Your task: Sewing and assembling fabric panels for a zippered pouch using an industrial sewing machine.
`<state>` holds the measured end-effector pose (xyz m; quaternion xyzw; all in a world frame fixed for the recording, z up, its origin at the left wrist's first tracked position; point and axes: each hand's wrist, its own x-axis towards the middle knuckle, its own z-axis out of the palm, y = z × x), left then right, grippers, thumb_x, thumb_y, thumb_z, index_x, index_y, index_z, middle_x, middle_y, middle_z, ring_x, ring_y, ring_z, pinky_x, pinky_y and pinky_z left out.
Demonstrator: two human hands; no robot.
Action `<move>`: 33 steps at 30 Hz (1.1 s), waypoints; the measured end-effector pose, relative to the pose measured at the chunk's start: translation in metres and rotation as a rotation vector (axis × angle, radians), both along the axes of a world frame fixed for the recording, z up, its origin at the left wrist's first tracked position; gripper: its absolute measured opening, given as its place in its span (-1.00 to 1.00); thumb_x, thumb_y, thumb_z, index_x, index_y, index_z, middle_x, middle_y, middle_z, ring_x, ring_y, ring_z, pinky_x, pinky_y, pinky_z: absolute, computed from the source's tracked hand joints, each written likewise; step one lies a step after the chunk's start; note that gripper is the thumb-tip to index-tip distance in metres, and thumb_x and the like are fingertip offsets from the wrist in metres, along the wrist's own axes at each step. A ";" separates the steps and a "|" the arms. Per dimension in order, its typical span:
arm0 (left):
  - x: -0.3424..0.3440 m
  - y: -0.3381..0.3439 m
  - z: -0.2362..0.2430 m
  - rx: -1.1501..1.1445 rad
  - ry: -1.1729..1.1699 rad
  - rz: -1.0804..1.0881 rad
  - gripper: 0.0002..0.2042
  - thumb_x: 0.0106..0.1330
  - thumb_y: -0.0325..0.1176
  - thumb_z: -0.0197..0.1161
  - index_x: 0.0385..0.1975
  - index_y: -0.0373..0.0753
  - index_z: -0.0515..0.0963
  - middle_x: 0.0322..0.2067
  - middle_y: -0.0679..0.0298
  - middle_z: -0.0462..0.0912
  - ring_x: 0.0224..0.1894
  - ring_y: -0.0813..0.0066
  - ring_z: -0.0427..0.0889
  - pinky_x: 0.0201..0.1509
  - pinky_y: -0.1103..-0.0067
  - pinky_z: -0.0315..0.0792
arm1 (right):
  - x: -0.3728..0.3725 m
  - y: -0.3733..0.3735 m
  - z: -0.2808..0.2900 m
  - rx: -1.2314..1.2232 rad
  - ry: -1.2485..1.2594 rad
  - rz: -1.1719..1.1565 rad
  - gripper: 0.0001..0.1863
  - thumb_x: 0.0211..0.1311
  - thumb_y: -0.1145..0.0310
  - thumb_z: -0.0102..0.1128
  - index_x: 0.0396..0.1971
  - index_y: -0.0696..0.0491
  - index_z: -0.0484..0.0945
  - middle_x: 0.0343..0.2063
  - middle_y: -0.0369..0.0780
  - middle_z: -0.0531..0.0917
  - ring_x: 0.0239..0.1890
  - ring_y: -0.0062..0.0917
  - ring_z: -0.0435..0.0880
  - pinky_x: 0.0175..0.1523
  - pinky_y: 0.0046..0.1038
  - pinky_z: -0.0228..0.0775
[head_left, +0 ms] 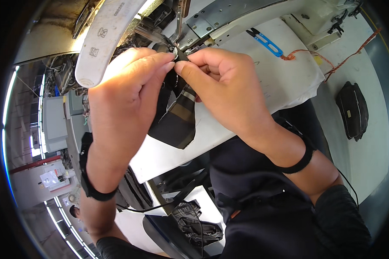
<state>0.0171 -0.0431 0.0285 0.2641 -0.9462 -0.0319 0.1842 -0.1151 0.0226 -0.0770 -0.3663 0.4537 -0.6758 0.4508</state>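
Both hands meet at the head of a sewing machine (212,21). My left hand (129,82) pinches the edge of a dark fabric piece (175,125) between thumb and fingertips, beside a small pale bit whose kind I cannot make out. Close against it, my right hand (222,80) grips the same fabric's narrow black end with thumb and index finger, the other fingers curled. Brown and grey bands cross the fabric, which hangs below the hands over the table edge. The machine's metal foot (176,41) is just above the fingertips.
A white machine lever (103,43) reaches down beside my left hand. Blue thread snips (266,43) tied to an orange cord (333,64) lie on the white work surface (276,82). A black pouch (352,111) lies at the right. More dark fabric (199,224) sits below.
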 end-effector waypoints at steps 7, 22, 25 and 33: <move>-0.014 0.025 -0.013 -0.129 0.080 0.153 -0.92 0.36 -0.52 0.39 -0.23 -0.37 0.73 -0.38 0.07 0.73 -0.39 0.12 0.72 -0.26 0.44 0.56 | -0.012 0.007 0.007 0.016 0.102 0.008 -0.75 0.30 0.41 0.27 -0.51 0.26 0.52 -0.65 -0.03 0.59 -0.62 -0.30 0.55 -0.43 -0.30 0.36; -0.023 0.049 -0.031 -0.155 0.173 0.367 -0.76 0.28 -0.55 0.44 -0.06 -0.31 0.72 -0.17 0.11 0.71 -0.16 0.26 0.71 0.00 0.45 0.56 | -0.008 0.010 0.000 -0.176 0.515 -0.295 -0.82 0.35 0.40 0.28 -0.15 0.14 0.56 -0.39 -0.02 0.66 -0.27 -0.05 0.65 -0.19 -0.13 0.47; -0.013 0.044 -0.029 -0.093 0.202 0.329 -0.82 0.31 -0.57 0.45 -0.11 -0.30 0.78 -0.27 0.15 0.74 -0.24 0.38 0.71 -0.08 0.54 0.54 | -0.007 0.013 0.000 -0.152 0.456 -0.192 -0.85 0.38 0.43 0.25 -0.14 0.14 0.58 -0.43 -0.01 0.64 -0.31 -0.02 0.63 -0.23 -0.13 0.46; -0.012 0.038 -0.028 0.162 0.340 0.439 -0.84 0.40 -0.51 0.41 -0.10 -0.36 0.78 -0.21 0.16 0.83 -0.18 0.53 0.74 0.03 0.58 0.55 | -0.011 0.020 0.008 -0.062 0.260 0.015 -0.81 0.45 0.45 0.11 -0.38 0.23 0.45 -0.58 0.11 0.57 -0.41 0.09 0.62 -0.29 0.01 0.42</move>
